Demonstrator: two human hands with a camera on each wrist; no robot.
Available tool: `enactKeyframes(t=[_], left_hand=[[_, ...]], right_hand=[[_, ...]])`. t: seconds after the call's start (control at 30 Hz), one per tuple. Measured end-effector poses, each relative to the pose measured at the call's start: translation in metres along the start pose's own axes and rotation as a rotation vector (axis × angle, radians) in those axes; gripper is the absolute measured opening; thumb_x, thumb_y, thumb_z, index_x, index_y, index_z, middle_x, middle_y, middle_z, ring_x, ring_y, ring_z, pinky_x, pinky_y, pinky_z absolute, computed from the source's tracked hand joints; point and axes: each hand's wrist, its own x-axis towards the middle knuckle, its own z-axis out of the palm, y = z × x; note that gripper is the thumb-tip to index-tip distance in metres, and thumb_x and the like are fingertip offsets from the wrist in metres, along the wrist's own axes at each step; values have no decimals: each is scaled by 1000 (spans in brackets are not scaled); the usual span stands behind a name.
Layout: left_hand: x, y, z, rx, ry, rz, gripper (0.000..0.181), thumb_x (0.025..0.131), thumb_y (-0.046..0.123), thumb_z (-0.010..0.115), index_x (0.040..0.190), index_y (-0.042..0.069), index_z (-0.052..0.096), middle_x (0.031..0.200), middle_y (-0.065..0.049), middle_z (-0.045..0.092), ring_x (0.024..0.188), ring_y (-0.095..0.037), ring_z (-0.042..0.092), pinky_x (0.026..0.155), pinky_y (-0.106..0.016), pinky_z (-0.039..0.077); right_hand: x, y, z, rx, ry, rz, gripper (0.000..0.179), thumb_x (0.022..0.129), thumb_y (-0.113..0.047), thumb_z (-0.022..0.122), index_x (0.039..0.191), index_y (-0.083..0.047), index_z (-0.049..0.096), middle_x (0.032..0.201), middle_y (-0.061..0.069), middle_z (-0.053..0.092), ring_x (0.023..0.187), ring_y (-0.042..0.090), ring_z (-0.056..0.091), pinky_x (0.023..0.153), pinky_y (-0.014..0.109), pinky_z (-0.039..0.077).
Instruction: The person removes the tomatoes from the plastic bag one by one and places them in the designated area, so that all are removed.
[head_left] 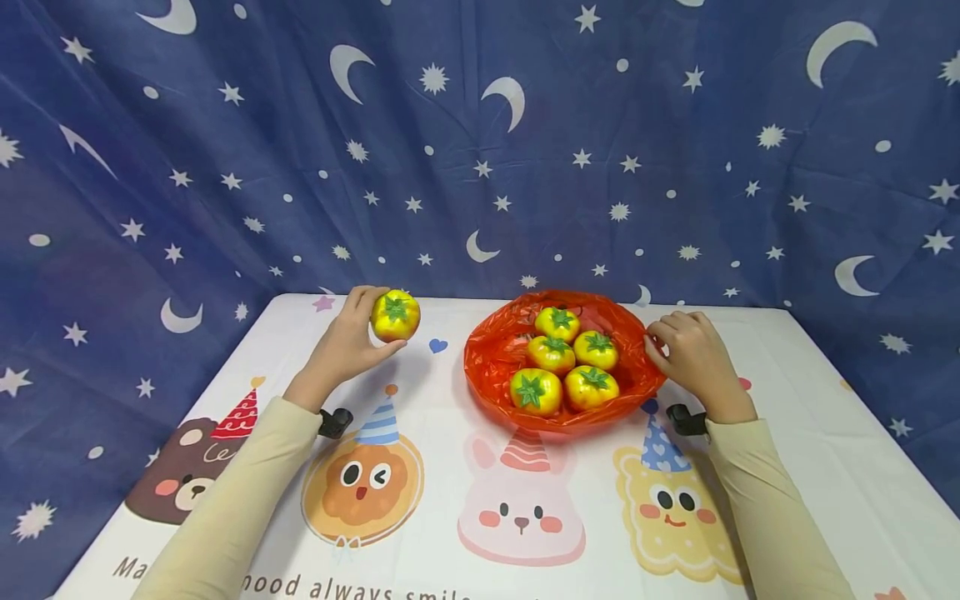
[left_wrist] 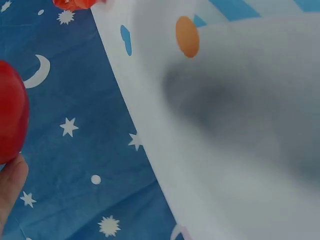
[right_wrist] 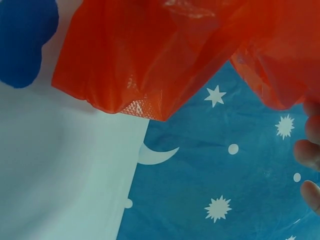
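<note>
My left hand [head_left: 347,337] holds a yellow tomato [head_left: 395,316] with a green leafy top between thumb and fingers, raised above the table's back left. In the left wrist view the same tomato [left_wrist: 11,112] shows a red side, with a fingertip against its lower edge. A red plastic bag [head_left: 487,371] lies spread wide right of centre, with several similar tomatoes [head_left: 551,355] inside. At the bag's right edge, my right hand [head_left: 693,354] pinches the rim with curled fingers. The right wrist view shows the thin red plastic [right_wrist: 135,60] hanging in folds beside the fingertips.
A white tablecloth [head_left: 420,533] printed with cartoon figures covers the table. Behind and around it hangs a blue curtain [head_left: 420,125] with moons and stars. Dark wrist cameras [head_left: 335,422] sit beneath both wrists.
</note>
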Motion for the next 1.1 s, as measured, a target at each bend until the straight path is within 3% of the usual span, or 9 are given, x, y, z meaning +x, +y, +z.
enactKeyframes(t=[0.2,0.43,0.7,1.1], left_hand=[[-4,-12,4,-50,28,-59,82,71,23,81,138,2,38,132,-21,41,114,-35,50,97,-50,48],[-6,-25,4,-143,71,-173,83,71,16,82,139,0,36,137,-22,40,121,-38,48,95,-50,49],[-9,-39,0,-382,100,-346,81,74,10,79,143,3,35,144,-23,33,130,-39,43,101,-47,44],[-15,-53,-12,-636,122,-502,82,81,11,73,148,10,27,155,-10,26,139,-29,33,106,-32,37]], right_hand=[[0,0,0,0,-1,-2,6,72,-4,70,71,0,65,62,10,61,62,25,52,67,43,47],[-1,0,0,2,-1,4,6,72,-4,70,72,0,66,64,12,63,63,26,54,69,45,48],[-1,1,1,-3,-16,5,7,73,-6,69,72,0,66,64,11,62,63,26,54,70,46,49],[-1,2,1,-11,-34,29,9,73,-7,71,73,0,66,63,11,62,62,25,53,70,45,49]])
